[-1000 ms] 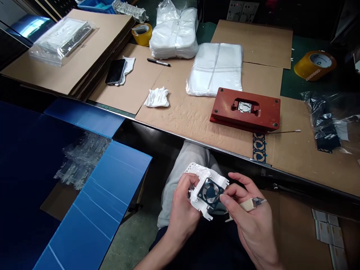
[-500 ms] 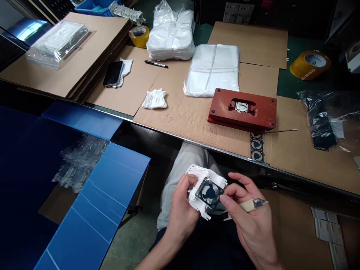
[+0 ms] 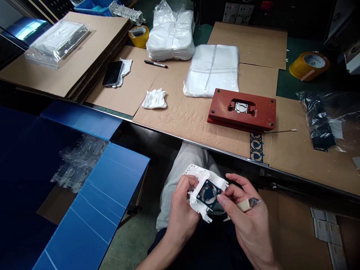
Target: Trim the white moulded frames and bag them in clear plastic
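Note:
My left hand (image 3: pixel 184 204) is closed around the left side of a white plastic housing (image 3: pixel 201 173), held over my lap. On the housing's face sits a dark blue fan-patterned sticker (image 3: pixel 208 194) with a round cut-out pattern; it looks roughly square to the frame. My right hand (image 3: pixel 244 215) grips a craft knife (image 3: pixel 244 205) with a cream handle, its blade end pointing right, away from the housing. The right thumb and index finger are at the sticker's right edge; whether they pinch it or only press on it, I cannot tell.
On the cardboard-covered bench stand a red fixture block (image 3: pixel 242 122), a strip of fan stickers (image 3: pixel 256 148), a cotton swab (image 3: pixel 281 131), bundled white bags (image 3: pixel 212 71) and tape (image 3: pixel 309 65). A phone (image 3: pixel 113 74) lies further left. At lower left is an open blue box (image 3: pixel 92 202).
The sticker has shifted slightly left and sits squarer on the housing. My right hand has moved slightly left with the knife still in it. My left hand keeps its hold.

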A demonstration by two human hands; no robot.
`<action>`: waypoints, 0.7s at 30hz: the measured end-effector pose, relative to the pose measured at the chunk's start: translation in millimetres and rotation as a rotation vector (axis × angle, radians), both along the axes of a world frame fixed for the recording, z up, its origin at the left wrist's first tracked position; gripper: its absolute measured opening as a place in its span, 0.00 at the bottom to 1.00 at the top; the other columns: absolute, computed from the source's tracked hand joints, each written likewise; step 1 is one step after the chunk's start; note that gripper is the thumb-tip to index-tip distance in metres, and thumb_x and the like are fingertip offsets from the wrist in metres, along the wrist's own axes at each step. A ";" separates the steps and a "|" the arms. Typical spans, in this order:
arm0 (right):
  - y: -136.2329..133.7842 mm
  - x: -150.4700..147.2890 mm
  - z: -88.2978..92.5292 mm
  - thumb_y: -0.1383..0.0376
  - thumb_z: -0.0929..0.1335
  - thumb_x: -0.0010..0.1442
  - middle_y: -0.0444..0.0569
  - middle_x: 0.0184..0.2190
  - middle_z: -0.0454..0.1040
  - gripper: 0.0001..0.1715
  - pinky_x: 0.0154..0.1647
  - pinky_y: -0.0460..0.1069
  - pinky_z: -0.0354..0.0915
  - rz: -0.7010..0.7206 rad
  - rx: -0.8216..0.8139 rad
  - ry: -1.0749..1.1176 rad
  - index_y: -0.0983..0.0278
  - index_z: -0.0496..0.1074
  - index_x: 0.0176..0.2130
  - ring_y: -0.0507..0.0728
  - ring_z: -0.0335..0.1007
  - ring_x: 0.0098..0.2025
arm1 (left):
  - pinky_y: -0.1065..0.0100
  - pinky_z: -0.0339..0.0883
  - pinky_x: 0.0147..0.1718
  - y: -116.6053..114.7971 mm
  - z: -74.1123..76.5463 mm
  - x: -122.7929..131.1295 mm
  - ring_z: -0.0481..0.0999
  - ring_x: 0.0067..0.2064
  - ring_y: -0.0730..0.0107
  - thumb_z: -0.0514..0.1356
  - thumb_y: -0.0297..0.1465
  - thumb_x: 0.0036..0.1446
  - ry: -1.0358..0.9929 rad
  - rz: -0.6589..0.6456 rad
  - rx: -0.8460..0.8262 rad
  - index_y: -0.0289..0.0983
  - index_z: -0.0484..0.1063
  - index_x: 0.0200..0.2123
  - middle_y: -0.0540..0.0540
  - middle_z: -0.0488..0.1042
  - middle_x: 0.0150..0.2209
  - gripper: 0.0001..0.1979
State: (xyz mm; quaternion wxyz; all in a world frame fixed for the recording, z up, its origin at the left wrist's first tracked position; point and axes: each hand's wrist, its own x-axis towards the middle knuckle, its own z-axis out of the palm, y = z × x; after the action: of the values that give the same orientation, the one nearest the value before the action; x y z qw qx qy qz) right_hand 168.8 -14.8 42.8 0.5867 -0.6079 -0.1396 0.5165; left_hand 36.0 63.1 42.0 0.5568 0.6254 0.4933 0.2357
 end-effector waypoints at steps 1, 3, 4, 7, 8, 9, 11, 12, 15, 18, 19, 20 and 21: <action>-0.2 -0.1 0.1 0.62 0.74 0.61 0.41 0.31 0.71 0.27 0.33 0.44 0.67 -0.003 -0.001 0.002 0.56 0.67 0.58 0.50 0.68 0.31 | 0.66 0.61 0.37 0.0 -0.1 0.1 0.69 0.39 0.67 0.63 0.26 0.56 0.000 -0.001 0.001 0.40 0.63 0.33 0.50 0.68 0.38 0.09; -0.5 -0.3 0.2 0.62 0.74 0.61 0.41 0.32 0.71 0.27 0.33 0.44 0.67 -0.008 -0.002 0.007 0.56 0.67 0.58 0.50 0.68 0.32 | 0.66 0.60 0.37 0.1 -0.5 0.3 0.68 0.39 0.67 0.62 0.25 0.57 0.002 -0.003 0.001 0.40 0.62 0.33 0.50 0.67 0.38 0.09; -0.6 -0.2 0.2 0.62 0.74 0.61 0.41 0.32 0.71 0.28 0.33 0.44 0.67 -0.010 -0.004 0.009 0.56 0.67 0.58 0.51 0.68 0.32 | 0.66 0.60 0.37 0.1 -0.7 0.5 0.68 0.39 0.67 0.62 0.25 0.57 0.004 -0.006 0.002 0.40 0.62 0.33 0.49 0.67 0.38 0.09; -0.5 0.4 -0.2 0.62 0.75 0.60 0.41 0.32 0.71 0.28 0.33 0.44 0.67 -0.015 -0.006 0.013 0.55 0.68 0.58 0.50 0.68 0.31 | 0.66 0.60 0.37 -0.3 -0.8 0.7 0.68 0.39 0.67 0.62 0.26 0.57 0.002 -0.006 0.000 0.40 0.63 0.33 0.49 0.67 0.38 0.09; -0.4 0.6 -0.4 0.62 0.75 0.60 0.40 0.32 0.71 0.28 0.33 0.44 0.67 -0.015 -0.008 0.013 0.55 0.68 0.57 0.50 0.68 0.31 | 0.66 0.60 0.37 -0.4 -0.7 0.7 0.68 0.39 0.67 0.62 0.26 0.57 0.000 -0.005 -0.002 0.40 0.63 0.33 0.49 0.67 0.38 0.09; -0.4 0.9 -0.6 0.62 0.75 0.60 0.40 0.32 0.71 0.28 0.33 0.44 0.67 -0.013 -0.011 0.012 0.54 0.68 0.57 0.50 0.68 0.31 | 0.66 0.61 0.37 -0.5 -0.5 0.7 0.68 0.39 0.67 0.62 0.26 0.58 -0.001 -0.003 -0.002 0.40 0.63 0.33 0.49 0.67 0.38 0.09; -0.3 1.2 -0.8 0.62 0.75 0.60 0.40 0.32 0.71 0.27 0.33 0.44 0.67 -0.007 -0.014 0.009 0.54 0.68 0.57 0.50 0.68 0.32 | 0.66 0.61 0.37 -0.5 0.0 0.6 0.68 0.39 0.67 0.62 0.26 0.58 0.001 -0.001 -0.004 0.40 0.63 0.33 0.50 0.67 0.37 0.09; -0.3 1.2 -0.7 0.61 0.75 0.60 0.40 0.32 0.71 0.28 0.33 0.44 0.67 -0.004 -0.016 0.005 0.54 0.67 0.57 0.50 0.67 0.32 | 0.66 0.61 0.37 -0.4 0.2 0.7 0.68 0.39 0.67 0.62 0.26 0.58 0.002 -0.002 -0.007 0.40 0.63 0.32 0.50 0.67 0.37 0.09; 0.3 1.3 0.6 0.61 0.75 0.60 0.40 0.31 0.71 0.27 0.32 0.43 0.67 0.006 -0.030 -0.014 0.55 0.68 0.57 0.50 0.68 0.31 | 0.66 0.61 0.37 0.0 0.9 0.9 0.68 0.39 0.67 0.62 0.26 0.58 0.001 0.002 -0.020 0.40 0.63 0.33 0.50 0.67 0.38 0.08; 1.3 1.8 2.2 0.61 0.75 0.59 0.40 0.30 0.71 0.27 0.32 0.43 0.67 0.008 -0.041 -0.038 0.56 0.69 0.57 0.50 0.68 0.30 | 0.67 0.61 0.37 0.3 1.1 0.8 0.69 0.39 0.68 0.61 0.26 0.58 -0.002 0.001 -0.026 0.39 0.63 0.33 0.50 0.68 0.38 0.08; 1.6 2.0 2.6 0.61 0.75 0.59 0.40 0.30 0.71 0.28 0.32 0.43 0.67 0.008 -0.042 -0.047 0.56 0.69 0.57 0.50 0.68 0.30 | 0.67 0.62 0.38 0.3 1.0 0.7 0.69 0.39 0.68 0.62 0.26 0.58 -0.003 0.001 -0.024 0.39 0.63 0.33 0.50 0.68 0.38 0.08; 1.8 2.2 2.9 0.61 0.75 0.59 0.40 0.30 0.71 0.28 0.32 0.43 0.67 0.007 -0.046 -0.059 0.56 0.69 0.57 0.50 0.68 0.30 | 0.67 0.62 0.38 0.2 0.7 0.4 0.69 0.39 0.68 0.62 0.26 0.58 -0.005 0.000 -0.020 0.39 0.63 0.33 0.50 0.68 0.38 0.08; 2.0 2.4 3.1 0.61 0.75 0.59 0.40 0.30 0.71 0.27 0.32 0.43 0.67 0.009 -0.052 -0.074 0.56 0.69 0.57 0.50 0.68 0.30 | 0.67 0.62 0.38 0.2 0.4 0.0 0.69 0.39 0.68 0.62 0.25 0.58 -0.006 0.000 -0.017 0.39 0.63 0.33 0.50 0.68 0.38 0.08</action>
State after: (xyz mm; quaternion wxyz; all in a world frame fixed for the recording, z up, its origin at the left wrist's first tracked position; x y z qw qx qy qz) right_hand 171.3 -12.9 45.9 0.5627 -0.6410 -0.1503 0.4998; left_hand 36.0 63.3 42.4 0.5634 0.6199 0.4938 0.2334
